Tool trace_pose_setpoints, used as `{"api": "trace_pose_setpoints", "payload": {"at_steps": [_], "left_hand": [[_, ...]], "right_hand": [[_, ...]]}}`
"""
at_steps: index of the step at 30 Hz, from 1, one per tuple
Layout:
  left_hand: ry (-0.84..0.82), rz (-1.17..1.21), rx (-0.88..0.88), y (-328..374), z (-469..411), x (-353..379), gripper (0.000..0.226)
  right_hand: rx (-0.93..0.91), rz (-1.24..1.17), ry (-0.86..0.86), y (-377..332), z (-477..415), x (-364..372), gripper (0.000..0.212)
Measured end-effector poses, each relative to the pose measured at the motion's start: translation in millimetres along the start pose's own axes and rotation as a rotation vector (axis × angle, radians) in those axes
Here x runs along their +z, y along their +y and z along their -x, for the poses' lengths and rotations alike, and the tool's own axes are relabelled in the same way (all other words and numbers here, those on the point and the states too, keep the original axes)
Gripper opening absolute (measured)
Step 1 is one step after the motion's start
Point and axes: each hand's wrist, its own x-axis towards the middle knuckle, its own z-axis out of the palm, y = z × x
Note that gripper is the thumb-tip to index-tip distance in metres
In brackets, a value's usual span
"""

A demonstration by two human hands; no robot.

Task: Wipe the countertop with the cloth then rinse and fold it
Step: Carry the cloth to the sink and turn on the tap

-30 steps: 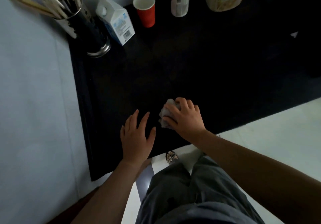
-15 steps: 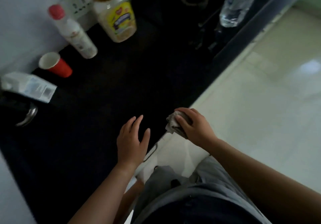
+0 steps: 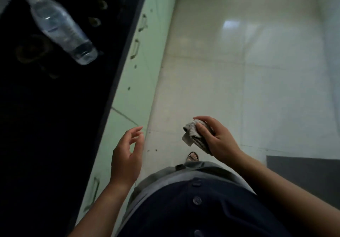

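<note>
The right hand [image 3: 219, 141] is holding the cloth [image 3: 192, 132] in the air above the pale tiled floor [image 3: 239, 75], well apart from the black countertop [image 3: 46, 126]. The cloth is bunched into a small grey bundle. The thumb is lying across its near side and the other fingers are curling over its top, so the hand is gripping it firmly. One loose corner is hanging out at the lower left of the bundle.

The left hand [image 3: 127, 154] is holding nothing. Its fingers are bending loosely and are standing a little apart from each other. It is hovering in front of the green cabinet [image 3: 136, 89], just beside the edge of the countertop, and it is not touching the cloth.

A clear plastic bottle [image 3: 60, 25] is standing on the countertop at the upper left. Some round dark shapes are showing near it, but they are too dim to tell what they are. Metal handles [image 3: 135, 49] are showing on the cabinet fronts.

The person is wearing a dark shirt [image 3: 196, 209] with buttons. One foot in a sandal [image 3: 192, 157] is resting on the floor, below and between the two hands. A dark mat [image 3: 303, 172] is lying on the floor at the right.
</note>
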Motion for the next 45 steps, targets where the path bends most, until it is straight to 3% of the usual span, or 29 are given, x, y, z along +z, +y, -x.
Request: {"api": "trace_pose_setpoints", "payload": {"at_steps": [5, 10, 16, 30, 39, 42, 45], "left_hand": [[-0.181, -0.021, 0.061, 63.0, -48.6, 65.9, 0.015], [-0.304, -0.079, 0.123, 100.4, -99.6, 100.6, 0.019], [-0.375, -0.130, 0.160, 130.4, -184.8, 142.0, 0.022], [-0.400, -0.097, 0.251, 300.2, -483.1, 209.5, 0.029], [-0.403, -0.108, 0.167, 359.1, -621.4, 264.6, 0.020], [-0.398, -0.126, 0.165, 392.1, -680.2, 300.5, 0.025], [-0.384, -0.150, 0.173, 436.3, -745.6, 336.3, 0.017]], "right_hand": [[0.118, -0.107, 0.229, 30.2, -0.4, -86.2, 0.018], [0.237, -0.208, 0.377, 50.5, -9.5, -132.9, 0.031], [0.313, -0.287, 0.444, 60.7, -79.3, -155.7, 0.015], [0.252, -0.329, 0.482, -21.7, -398.2, -258.5, 0.016], [0.261, -0.302, 0.492, -24.0, -553.7, -329.8, 0.015], [0.280, -0.293, 0.496, -15.2, -624.3, -365.7, 0.016], [0.272, -0.279, 0.474, -16.5, -701.7, -414.1, 0.018]]}}
